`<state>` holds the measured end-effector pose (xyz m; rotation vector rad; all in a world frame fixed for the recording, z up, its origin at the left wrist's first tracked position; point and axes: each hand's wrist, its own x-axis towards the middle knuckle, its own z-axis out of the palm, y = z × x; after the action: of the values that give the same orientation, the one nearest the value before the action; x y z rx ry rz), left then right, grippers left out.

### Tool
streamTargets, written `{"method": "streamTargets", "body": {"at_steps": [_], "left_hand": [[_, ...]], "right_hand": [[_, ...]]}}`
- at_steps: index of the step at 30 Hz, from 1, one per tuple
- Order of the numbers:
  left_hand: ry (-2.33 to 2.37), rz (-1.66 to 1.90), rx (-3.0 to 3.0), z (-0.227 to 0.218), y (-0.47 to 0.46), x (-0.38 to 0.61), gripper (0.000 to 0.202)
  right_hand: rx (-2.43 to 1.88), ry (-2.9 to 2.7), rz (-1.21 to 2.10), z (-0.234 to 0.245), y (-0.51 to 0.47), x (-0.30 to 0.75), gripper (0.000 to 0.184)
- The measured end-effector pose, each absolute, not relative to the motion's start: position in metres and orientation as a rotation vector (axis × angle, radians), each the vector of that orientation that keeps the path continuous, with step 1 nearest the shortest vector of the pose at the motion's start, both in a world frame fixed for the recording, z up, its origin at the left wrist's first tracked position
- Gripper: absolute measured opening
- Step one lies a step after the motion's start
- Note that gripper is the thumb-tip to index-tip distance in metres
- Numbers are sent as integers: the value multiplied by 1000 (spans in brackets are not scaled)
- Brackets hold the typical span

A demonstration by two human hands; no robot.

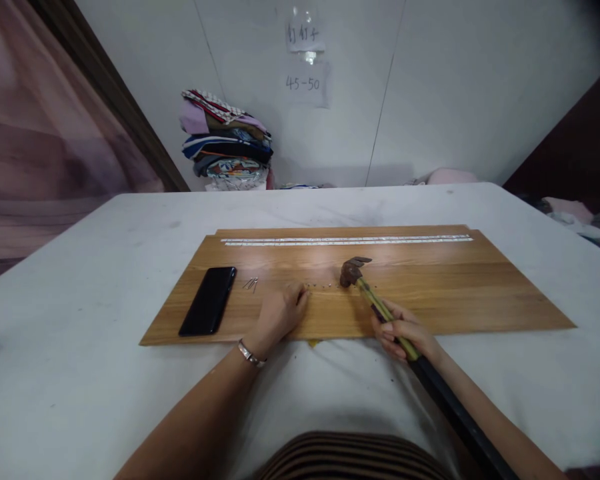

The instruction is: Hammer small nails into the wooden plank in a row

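Observation:
My right hand [403,330] is wrapped round the handle of a claw hammer [367,290], its rusty head just over the wooden board [460,287]. My left hand [285,308] rests on the board with its fingers curled together. Whatever is between those fingertips, if anything, is hidden. From the left fingertips toward the hammer head runs a row of small nail heads [330,285] in the board. Several loose nails [251,285] lie to the left of my left hand.
A black phone [208,301] lies on the board's left end. Two white measuring strips [345,241] run along its far edge. The board lies on a white table [100,267]. Folded clothes [227,143] are stacked behind, and paper notes [305,83] hang on the wall.

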<state>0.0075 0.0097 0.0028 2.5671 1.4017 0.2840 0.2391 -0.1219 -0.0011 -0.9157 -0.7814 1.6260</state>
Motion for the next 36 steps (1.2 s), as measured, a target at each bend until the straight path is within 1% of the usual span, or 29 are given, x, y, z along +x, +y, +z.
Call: {"method": "streamTargets", "body": {"at_steps": [7, 13, 18, 28, 36], "left_hand": [[1425, 257, 2564, 4, 9, 8, 24], [1415, 258, 2551, 2, 10, 8, 24], [1416, 251, 2560, 2, 10, 8, 25], [1414, 272, 2570, 1, 10, 7, 23], [1412, 265, 2565, 2, 10, 8, 23]], "right_hand": [[-906, -805, 1608, -1, -123, 239, 29], [-905, -810, 1659, 3, -122, 239, 21], [-886, -792, 1639, 0, -123, 240, 25], [-897, -810, 1634, 0, -122, 239, 21], [-916, -774, 1651, 3, -123, 239, 31]]}}
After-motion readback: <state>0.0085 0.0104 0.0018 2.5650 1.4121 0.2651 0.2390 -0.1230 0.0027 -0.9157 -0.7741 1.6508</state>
